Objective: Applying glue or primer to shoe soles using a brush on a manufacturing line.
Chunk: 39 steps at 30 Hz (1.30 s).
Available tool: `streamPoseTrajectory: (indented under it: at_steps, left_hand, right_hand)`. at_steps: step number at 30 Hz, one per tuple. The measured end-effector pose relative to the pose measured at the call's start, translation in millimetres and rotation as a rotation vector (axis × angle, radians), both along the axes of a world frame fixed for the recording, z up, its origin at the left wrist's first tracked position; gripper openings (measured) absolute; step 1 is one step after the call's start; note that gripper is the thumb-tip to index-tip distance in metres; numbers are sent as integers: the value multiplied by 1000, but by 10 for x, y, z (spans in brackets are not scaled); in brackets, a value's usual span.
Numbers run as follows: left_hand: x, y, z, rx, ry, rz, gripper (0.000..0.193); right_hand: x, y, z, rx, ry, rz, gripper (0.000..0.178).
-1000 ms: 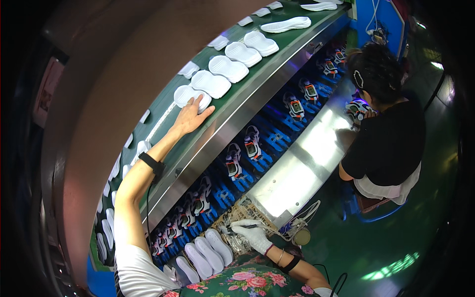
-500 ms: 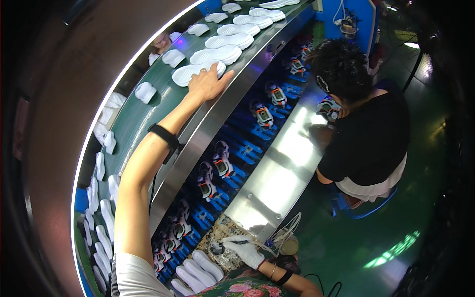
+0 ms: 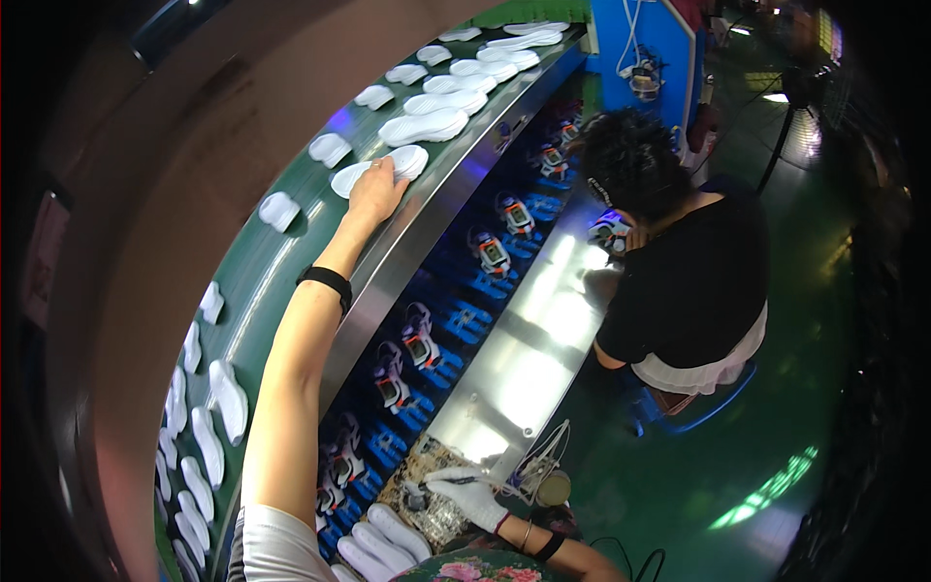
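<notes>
My left hand [image 3: 376, 190] reaches over the green conveyor belt. Its fingers are closed round the middle of a white shoe sole [image 3: 411, 162], hiding part of it. Beyond that, a row of similar white soles [image 3: 423, 127] lies along the belt's near side. Low in the view, my right hand [image 3: 471, 497] wears a white glove and has a thin dark stick-like tool [image 3: 456, 479] in its fingers. Beside it is a small grey lump [image 3: 415, 497] on a stained, crusted board [image 3: 430, 464]. Several white soles [image 3: 385, 543] lie together left of the board.
Smaller white pieces [image 3: 330, 148] run along the belt's far side. Below its metal edge [image 3: 427, 209], a lower line with blue holders carries shoes [image 3: 493, 254]. A bare metal ledge [image 3: 524, 388] borders it. A co-worker [image 3: 689, 281] sits at the right, holding a shoe.
My left hand has closed round the sole, which now lies farther from the sole beyond it. The whole view has shifted slightly. My right hand stays by the board.
</notes>
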<state>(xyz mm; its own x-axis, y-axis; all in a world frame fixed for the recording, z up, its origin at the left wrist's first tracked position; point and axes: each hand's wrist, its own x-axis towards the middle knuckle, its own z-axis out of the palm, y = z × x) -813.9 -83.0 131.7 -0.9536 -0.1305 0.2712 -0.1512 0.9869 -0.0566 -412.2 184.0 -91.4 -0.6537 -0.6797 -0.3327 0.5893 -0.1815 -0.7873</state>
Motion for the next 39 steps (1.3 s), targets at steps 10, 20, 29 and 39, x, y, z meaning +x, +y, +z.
streamPoseTrajectory:
  at_steps: [10,20,29,39]
  left_hand:
    - [1365,-446,-181,147,116,-136,62]
    - [2537,-155,-287,72,-50,-146,87]
    - [2698,-304,-309,71,-71,86,89]
    - [2510,-396,-325,274,111,272,86]
  right_hand:
    - [132,13,272,-39,-20,135,25]
    - [156,-233,241,-93,18,225,23]
    - [229,-258,233,-48,47,246,22]
    - [261,-238,73,-61,26,274,26]
